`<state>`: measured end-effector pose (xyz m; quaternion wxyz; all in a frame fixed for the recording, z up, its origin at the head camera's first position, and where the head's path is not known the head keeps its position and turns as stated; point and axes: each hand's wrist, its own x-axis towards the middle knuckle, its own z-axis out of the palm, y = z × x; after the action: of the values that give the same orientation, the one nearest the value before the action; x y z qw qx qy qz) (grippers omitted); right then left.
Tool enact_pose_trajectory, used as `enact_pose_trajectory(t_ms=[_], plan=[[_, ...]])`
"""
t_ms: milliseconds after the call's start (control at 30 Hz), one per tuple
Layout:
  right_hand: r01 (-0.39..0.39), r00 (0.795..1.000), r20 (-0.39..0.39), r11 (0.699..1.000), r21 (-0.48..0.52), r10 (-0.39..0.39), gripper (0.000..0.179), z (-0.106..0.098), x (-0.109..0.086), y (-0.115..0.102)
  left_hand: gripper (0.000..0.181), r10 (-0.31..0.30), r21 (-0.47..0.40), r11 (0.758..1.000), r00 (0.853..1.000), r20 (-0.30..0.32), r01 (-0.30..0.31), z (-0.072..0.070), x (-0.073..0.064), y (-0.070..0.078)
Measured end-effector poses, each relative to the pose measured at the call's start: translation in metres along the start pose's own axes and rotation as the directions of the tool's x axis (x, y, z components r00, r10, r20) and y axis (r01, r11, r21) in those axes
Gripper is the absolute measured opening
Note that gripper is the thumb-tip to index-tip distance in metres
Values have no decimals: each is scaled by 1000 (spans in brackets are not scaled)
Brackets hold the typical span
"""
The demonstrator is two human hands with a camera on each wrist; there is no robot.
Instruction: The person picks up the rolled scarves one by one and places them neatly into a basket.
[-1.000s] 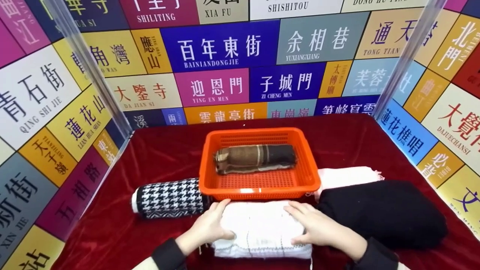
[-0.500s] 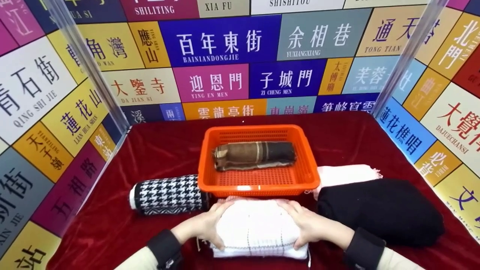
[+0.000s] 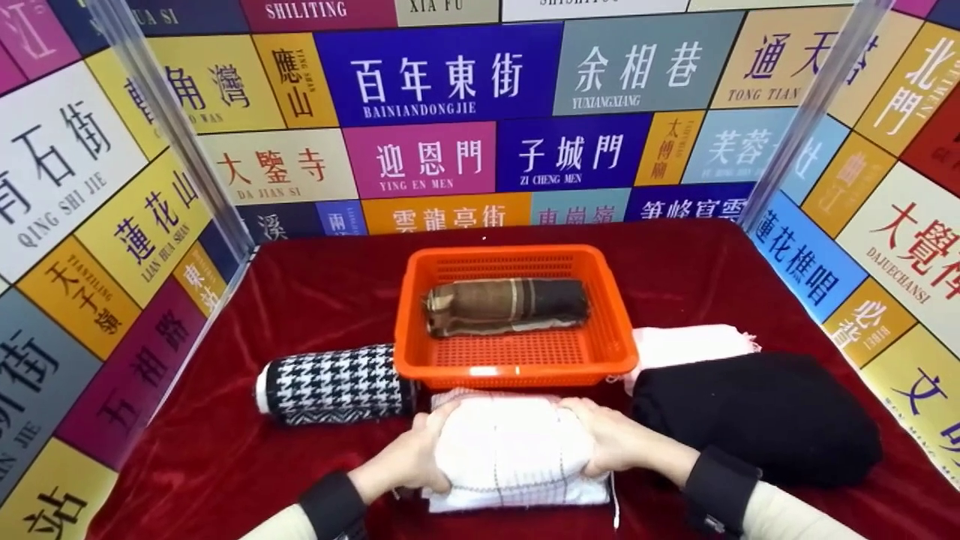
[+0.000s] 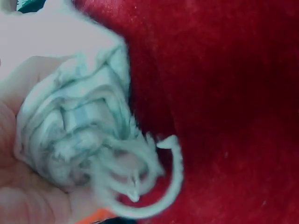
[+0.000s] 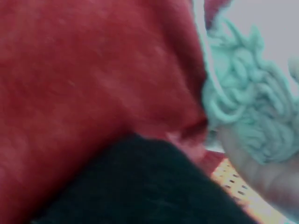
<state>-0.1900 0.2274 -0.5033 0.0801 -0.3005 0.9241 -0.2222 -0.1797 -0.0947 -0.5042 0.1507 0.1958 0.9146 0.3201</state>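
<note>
A white scarf (image 3: pixel 517 442) with thin dark check lines lies partly rolled in front of the basket. My left hand (image 3: pixel 416 450) grips the left end of the roll, thumb on the near side and fingers over the far side. At the other end my right hand (image 3: pixel 615 439) holds it the same way. In the left wrist view the scarf's coiled end (image 4: pixel 79 116) shows layered folds and loose fringe against the left palm. The right wrist view shows bunched fringe (image 5: pixel 252 93) beside the right hand's fingers.
An orange basket (image 3: pixel 517 371) holding a rolled brown and black scarf (image 3: pixel 510 306) stands just behind. Left lies a rolled houndstooth scarf (image 3: pixel 337 385). On the right are a pale pink scarf (image 3: pixel 690 346) and a bulky black one (image 3: pixel 757 420). Dark red cloth (image 3: pixel 225 465) covers the table.
The hands have gone from lying spread on the flat folded scarf to gripping its ends. The scarf is now a thicker, narrower roll, with a pinkish far edge showing behind it.
</note>
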Motion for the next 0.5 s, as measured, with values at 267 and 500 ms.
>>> enact_pose_trajectory(t_ms=[267, 500], plan=[[-80, 997, -6, 987, 139, 81, 98, 6, 0, -7, 106, 12, -35, 999, 999, -46, -14, 1, -1, -2], [-50, 982, -169, 983, 175, 80, 87, 16, -2, -5, 84, 26, -18, 999, 989, -149, -29, 7, -3, -6]])
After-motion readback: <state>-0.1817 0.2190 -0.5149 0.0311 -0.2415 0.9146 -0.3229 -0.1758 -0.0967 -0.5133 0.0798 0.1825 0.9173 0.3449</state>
